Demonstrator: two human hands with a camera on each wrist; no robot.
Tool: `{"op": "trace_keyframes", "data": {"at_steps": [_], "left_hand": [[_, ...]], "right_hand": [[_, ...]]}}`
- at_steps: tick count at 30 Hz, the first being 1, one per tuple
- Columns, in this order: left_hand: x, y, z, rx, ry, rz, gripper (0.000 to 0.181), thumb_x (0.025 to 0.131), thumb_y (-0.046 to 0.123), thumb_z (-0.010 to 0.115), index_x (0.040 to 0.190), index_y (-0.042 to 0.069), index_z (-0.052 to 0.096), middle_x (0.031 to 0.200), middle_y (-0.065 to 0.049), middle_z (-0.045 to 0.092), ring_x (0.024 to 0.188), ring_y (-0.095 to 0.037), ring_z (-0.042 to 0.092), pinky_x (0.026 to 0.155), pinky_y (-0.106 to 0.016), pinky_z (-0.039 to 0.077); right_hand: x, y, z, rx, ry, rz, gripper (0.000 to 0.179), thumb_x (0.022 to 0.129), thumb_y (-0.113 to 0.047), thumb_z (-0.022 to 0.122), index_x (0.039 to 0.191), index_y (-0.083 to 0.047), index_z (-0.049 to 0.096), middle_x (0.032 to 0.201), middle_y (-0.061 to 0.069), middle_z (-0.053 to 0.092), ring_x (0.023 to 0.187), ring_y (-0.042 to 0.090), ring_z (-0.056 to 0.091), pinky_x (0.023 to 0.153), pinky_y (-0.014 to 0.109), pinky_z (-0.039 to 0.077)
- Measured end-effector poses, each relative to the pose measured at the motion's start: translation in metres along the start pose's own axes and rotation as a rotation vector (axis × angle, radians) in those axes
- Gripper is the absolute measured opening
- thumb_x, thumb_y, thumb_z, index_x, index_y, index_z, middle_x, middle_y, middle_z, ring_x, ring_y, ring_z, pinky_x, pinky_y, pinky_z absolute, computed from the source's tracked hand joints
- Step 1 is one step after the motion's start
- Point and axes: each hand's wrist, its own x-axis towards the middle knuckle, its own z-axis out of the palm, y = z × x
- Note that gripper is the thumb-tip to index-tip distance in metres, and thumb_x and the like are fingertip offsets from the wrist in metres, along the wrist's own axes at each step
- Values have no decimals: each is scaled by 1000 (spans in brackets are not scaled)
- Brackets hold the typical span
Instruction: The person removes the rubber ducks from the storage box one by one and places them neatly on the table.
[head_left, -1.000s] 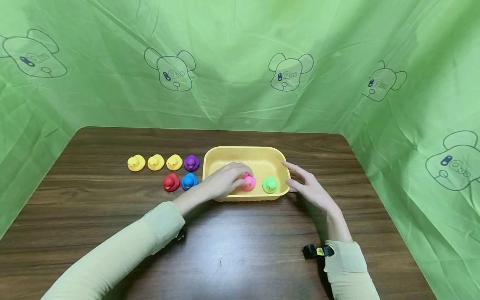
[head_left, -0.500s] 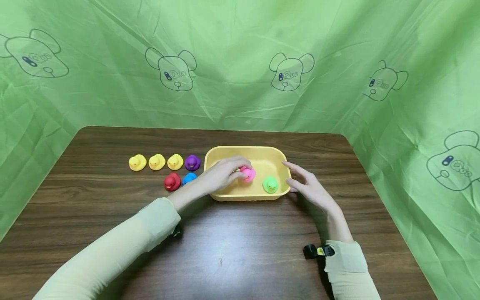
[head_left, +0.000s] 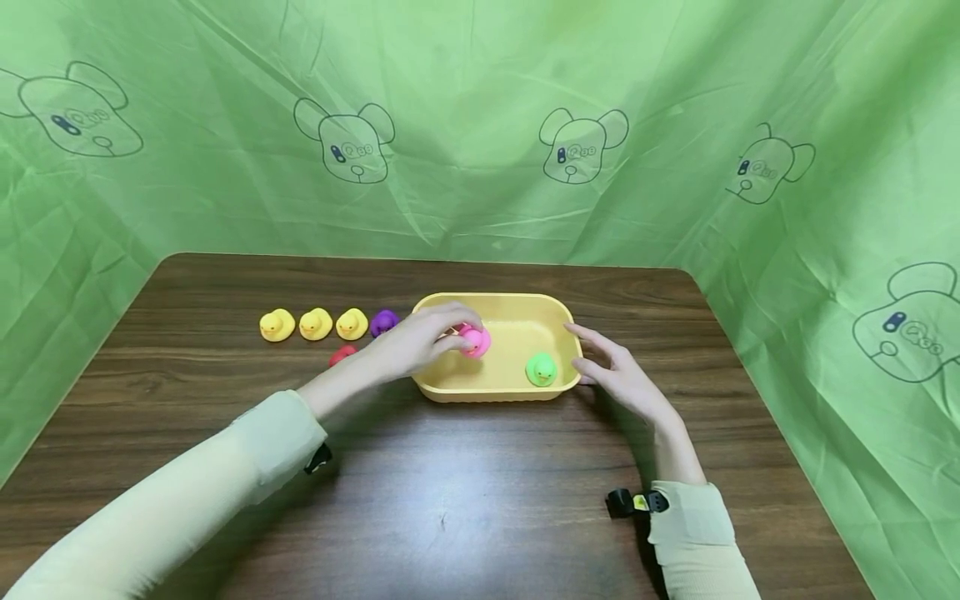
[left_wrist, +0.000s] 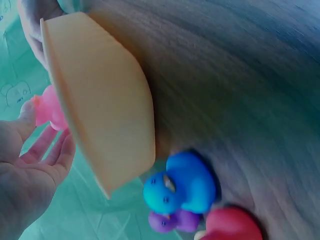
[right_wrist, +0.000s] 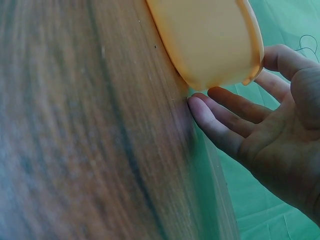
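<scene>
My left hand (head_left: 420,340) pinches a pink rubber duck (head_left: 476,342) between thumb and fingers, over the left part of a yellow plastic basin (head_left: 517,390). In the left wrist view the pink duck (left_wrist: 49,107) shows above the basin's rim, partly hidden behind it. A green rubber duck (head_left: 541,369) sits inside the basin at the front right. My right hand (head_left: 618,371) rests against the basin's right end, thumb at the rim. Its fingers (right_wrist: 232,120) reach loosely along the outer wall in the right wrist view, not curled round it.
Left of the basin, several yellow ducks (head_left: 316,324) and a purple duck (head_left: 385,322) form a row on the dark wooden table (head_left: 480,500). A red duck (head_left: 342,355) and a blue duck (left_wrist: 180,185) sit nearer me, under my left arm. Green cloth (head_left: 465,125) hangs behind.
My left hand has lifted the pink duck from the basin's floor and carried it to the left, its forearm now covering the blue duck. My right hand stays in place.
</scene>
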Motion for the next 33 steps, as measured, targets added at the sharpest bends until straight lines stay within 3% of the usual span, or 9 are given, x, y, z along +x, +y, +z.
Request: {"op": "trace_keyframes", "data": {"at_steps": [12,21,28,33], "left_hand": [[-26,-1,-36,-28,68,6,19,95,12,71,115,10,71,117,-3,71,103,-15,65,93,-40,58],[-52,-7,-58,31,62,-47,21,95,14,73,116,13,72,121,0,71,106,-13,64,94,-39,56],[-75,-14,-70,43,47,-133,23,97,17,72,119,17,72,120,5,72,109,-11,65,96,-40,56],[-90,-20,-79,68,67,-110,25,97,14,71,122,14,71,121,3,73,111,-12,66,95,-33,58]], "right_hand": [[0,1,-2,-9,4,12,57,105,-17,59,159,-15,39,151,25,50,120,25,63,87,22,61],[0,1,-3,-13,16,12,57,105,-17,59,159,-16,40,152,25,50,123,28,62,87,23,61],[-1,1,-1,-1,0,19,57,106,-19,59,159,-17,39,155,24,47,125,31,61,88,23,61],[-1,0,0,-2,2,15,57,105,-19,59,159,-17,40,155,24,47,122,23,63,88,23,61]]}}
